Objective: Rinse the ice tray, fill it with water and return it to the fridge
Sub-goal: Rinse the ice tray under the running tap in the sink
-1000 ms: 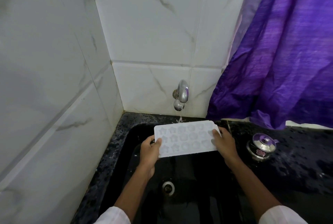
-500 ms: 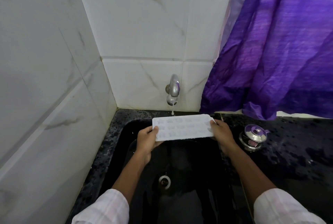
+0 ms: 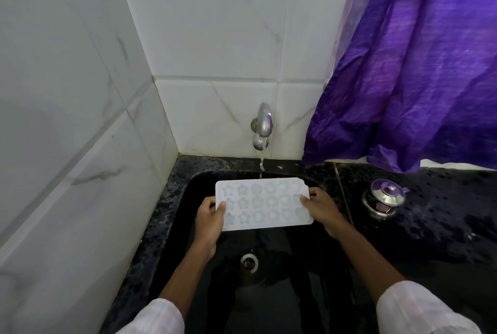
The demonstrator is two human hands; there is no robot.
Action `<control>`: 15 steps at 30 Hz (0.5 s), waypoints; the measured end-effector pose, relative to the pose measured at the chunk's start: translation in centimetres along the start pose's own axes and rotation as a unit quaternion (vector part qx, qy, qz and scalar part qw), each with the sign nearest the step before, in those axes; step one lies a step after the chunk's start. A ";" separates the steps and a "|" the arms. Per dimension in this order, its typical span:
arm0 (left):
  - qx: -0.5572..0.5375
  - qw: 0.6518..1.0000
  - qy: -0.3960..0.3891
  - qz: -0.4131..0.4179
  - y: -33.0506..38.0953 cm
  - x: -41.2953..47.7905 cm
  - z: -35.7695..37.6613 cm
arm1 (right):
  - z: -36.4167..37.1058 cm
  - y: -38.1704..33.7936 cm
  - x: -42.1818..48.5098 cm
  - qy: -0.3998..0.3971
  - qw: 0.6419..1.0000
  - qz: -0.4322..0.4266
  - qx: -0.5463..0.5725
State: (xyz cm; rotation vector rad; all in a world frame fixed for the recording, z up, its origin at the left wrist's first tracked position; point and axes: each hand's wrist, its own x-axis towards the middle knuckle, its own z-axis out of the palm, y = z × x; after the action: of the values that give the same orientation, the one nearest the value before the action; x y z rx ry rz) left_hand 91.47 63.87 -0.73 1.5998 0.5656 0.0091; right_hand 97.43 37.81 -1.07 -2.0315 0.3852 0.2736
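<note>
White marble tiles [image 3: 215, 37] and a purple curtain [image 3: 416, 78] back a black sink [image 3: 295, 293]. Over the basin, a white ice tray [image 3: 262, 204] with 3 rows of shaped moulds is held level. The left hand [image 3: 208, 215] and right hand [image 3: 321, 208] grip its 2 ends, thumbs on top. A lidded steel pot [image 3: 383, 199] sits on the counter to the right. The tap [image 3: 263, 126] runs thinly onto the tray's far edge.

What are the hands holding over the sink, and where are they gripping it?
The ice tray, by its short ends: the left hand grips the left end, the right hand the right end.
</note>
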 end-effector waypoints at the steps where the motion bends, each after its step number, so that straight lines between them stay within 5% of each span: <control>1: 0.005 1.000 0.005 0.002 -0.4 -0.2 -0.2 | 0.1 0.1 -0.1 -0.007 1.000 0.006 -0.006; 6: 0.014 0.999 0.040 -0.017 -2.1 -1.0 -0.7 | 0.1 -3.7 -0.4 0.089 0.993 -0.072 -0.039; 10: -0.015 0.998 0.043 -0.044 -2.6 -1.7 -0.9 | 1.3 -9.1 2.3 0.050 0.987 -0.142 -0.051; 15: -0.036 0.998 0.042 -0.041 -2.3 -2.2 -0.6 | 4.2 -14.2 5.7 0.000 0.995 -0.096 0.035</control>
State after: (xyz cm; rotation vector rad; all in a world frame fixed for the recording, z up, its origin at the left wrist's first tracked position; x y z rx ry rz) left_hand 88.56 63.66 -2.07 1.5108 0.6875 0.0354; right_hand 107.98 46.86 6.47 -1.9830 0.1939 0.1395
